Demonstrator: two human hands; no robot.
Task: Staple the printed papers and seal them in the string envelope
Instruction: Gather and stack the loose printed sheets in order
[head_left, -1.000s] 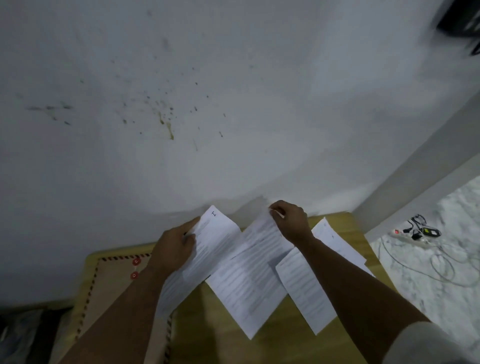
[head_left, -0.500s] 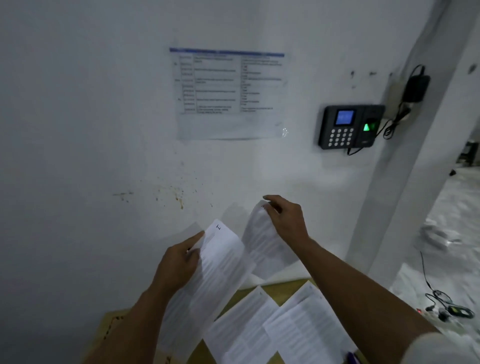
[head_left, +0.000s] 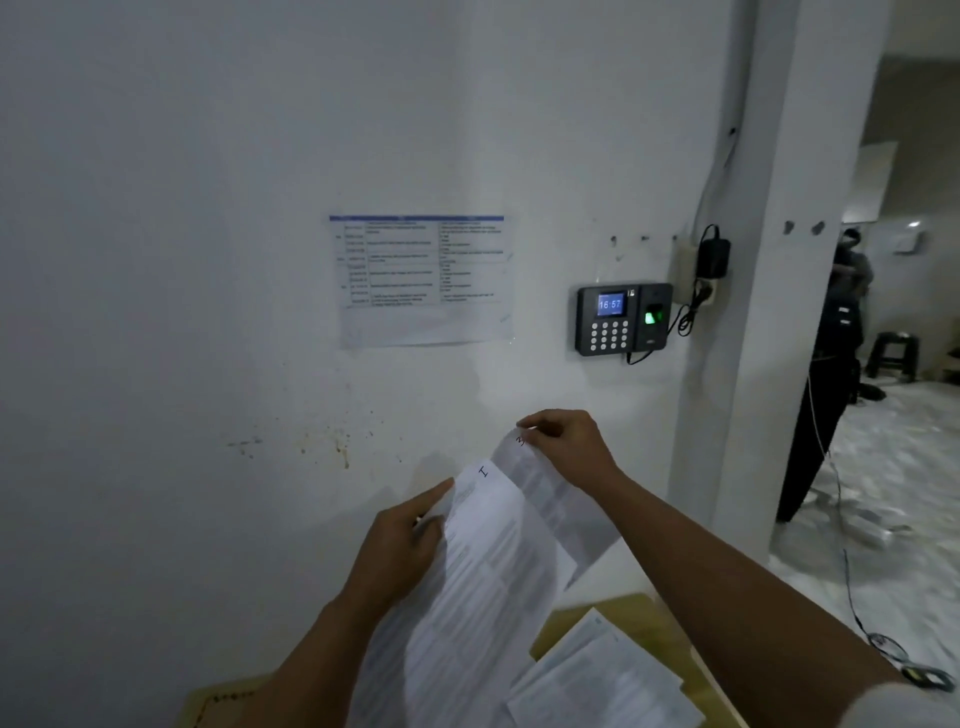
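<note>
Wall (head_left: 208, 312) close ahead; loose sheets (head_left: 597, 675) on table (head_left: 639, 613).

Both bare forearms reach forward and up from the lower frame. The left hand (head_left: 402, 545) curls its fingers around the edge of a printed sheet (head_left: 478, 582) — thumb on top. The right hand (head_left: 563, 439), raised higher, pinches the top corner of a second sheet (head_left: 550, 499) between thumb and fingertips.

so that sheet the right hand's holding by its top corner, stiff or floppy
Probably floppy: the sheet hangs and curves from the right hand pinching its corner. Likely light, since a fingertip pinch carries it. It may crease unless the left hand helps.
</note>
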